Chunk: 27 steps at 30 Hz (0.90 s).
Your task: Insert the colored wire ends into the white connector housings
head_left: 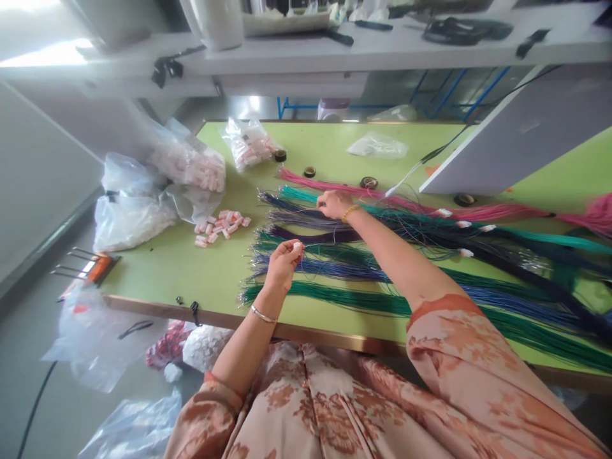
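Observation:
Near the table's front edge, my left hand [285, 260] pinches a small white connector [297, 247]. Thin wires run from it to the right. Farther forward, my right hand [335, 205] is closed with fingertips together over the grey wires [306, 221] and the teal wires [301, 194]; what is between the fingertips is too small to make out. Nearer me lie blue wires [335, 269] and green wires [344, 299], their metal-tipped ends to the left. Several white connectors [463, 224] rest on the wires at right, beyond my right forearm.
Loose pink-and-white connectors [222, 226] lie left of the wires. Behind them are bags of connectors [251, 145]. Pink wires [344, 185] and tape rolls [369, 182] are at the back. An orange-based pronged holder [100, 269] sits at the left corner. A shelf [306, 60] spans above.

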### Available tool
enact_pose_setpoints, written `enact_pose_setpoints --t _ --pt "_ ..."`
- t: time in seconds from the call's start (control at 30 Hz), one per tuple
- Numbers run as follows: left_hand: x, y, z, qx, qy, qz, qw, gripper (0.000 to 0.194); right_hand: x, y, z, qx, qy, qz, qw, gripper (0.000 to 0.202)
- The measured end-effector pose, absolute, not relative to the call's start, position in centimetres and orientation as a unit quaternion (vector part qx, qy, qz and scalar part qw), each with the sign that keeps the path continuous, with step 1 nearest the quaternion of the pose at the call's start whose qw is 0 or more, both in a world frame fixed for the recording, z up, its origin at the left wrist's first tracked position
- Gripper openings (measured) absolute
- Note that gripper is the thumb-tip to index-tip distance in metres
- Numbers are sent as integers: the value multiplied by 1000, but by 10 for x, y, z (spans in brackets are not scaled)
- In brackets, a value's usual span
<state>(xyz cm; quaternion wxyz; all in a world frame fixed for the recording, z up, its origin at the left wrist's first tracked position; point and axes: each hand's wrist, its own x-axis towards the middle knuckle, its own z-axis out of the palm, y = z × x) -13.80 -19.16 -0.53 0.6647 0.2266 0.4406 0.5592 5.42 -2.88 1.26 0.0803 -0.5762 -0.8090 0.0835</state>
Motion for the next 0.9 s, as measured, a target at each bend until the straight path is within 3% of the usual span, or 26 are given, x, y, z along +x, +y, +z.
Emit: enact_pose_setpoints --t 0.13,0.27,0.47,0.63,0.77,0.9 --pt "-141 -192 -10 220 443 551 672 33 68 -16 11 -529 -822 133 164 17" --pt "-141 -192 -12 213 438 550 678 37 76 1 7 -614 -728 134 275 24" --pt "-141 -195 -11 214 438 546 682 41 59 5 -4 -691 -700 95 155 21" --pt "-142 -196 -13 219 439 539 685 39 36 -1 -4 -609 -771 83 167 15" --pt "-142 -196 -16 216 437 538 688 36 30 1 2 -474 -828 242 176 13" --pt "-144 -196 -18 212 437 535 691 37 45 5 17 -466 -787 355 196 16"
